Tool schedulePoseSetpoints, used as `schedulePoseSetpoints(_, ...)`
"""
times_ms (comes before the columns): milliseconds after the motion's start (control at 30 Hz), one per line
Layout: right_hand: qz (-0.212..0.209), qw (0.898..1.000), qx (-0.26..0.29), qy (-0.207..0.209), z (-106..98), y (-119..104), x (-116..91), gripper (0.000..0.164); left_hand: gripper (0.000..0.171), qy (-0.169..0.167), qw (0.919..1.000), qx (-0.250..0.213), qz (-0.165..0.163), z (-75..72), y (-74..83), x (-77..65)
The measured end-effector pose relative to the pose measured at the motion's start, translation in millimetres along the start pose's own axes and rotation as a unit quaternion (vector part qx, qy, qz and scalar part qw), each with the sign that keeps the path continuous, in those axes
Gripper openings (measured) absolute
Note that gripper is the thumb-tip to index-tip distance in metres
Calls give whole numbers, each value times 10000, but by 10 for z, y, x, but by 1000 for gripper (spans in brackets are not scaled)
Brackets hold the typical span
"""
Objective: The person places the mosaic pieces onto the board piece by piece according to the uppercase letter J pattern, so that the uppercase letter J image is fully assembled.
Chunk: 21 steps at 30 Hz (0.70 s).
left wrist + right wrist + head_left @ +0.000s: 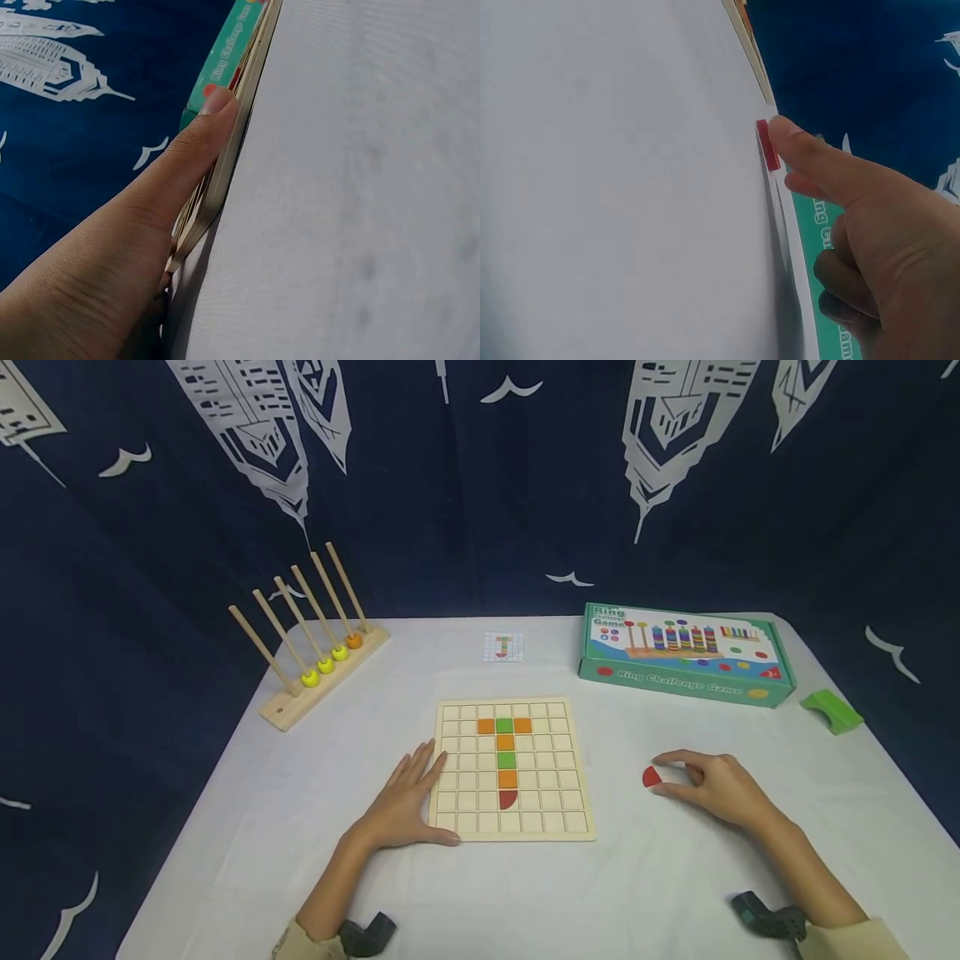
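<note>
A pale wooden grid board [465,818] lies flat on the table, bearing orange and green squares in a T-like shape. At the foot of the column sits a red quarter-circle piece [507,799]. My left hand [401,806] rests at the board's left edge with fingers spread, its thumb along the near left corner. To the right of the board, my right hand [720,785] pinches another red quarter-circle piece [652,777] between thumb and index finger. In the right wrist view this red piece [767,146] shows edge-on at the thumb tip, low over the white cloth.
Behind the board lies a small pattern card [503,647]. A wooden peg stand [285,714] with yellow and orange beads stands at the back left. The green game box [686,656] lies at the back right, beside a green arch block [832,711].
</note>
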State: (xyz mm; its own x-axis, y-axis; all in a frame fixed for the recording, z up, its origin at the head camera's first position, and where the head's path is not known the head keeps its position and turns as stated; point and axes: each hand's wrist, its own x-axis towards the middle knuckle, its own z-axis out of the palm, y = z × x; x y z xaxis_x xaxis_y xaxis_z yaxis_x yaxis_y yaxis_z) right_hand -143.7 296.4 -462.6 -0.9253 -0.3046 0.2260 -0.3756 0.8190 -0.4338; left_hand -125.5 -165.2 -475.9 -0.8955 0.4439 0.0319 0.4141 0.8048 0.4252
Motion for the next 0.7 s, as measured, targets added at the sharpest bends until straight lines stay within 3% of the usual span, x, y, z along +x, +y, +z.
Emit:
schedulePoseSetpoints(367,-19,9995,-50,-303,33,-141,-19,31,124,30,10000,38,11,18,-17,17)
schedulePoseSetpoints(500,57,9995,36,-293,27,-127,-27,29,124,-2,10000,85,4,19,-15,16)
schedulePoseSetpoints(700,-210,9992,279,-170,35,-244,55,26,124,52,10000,71,38,19,-18,4)
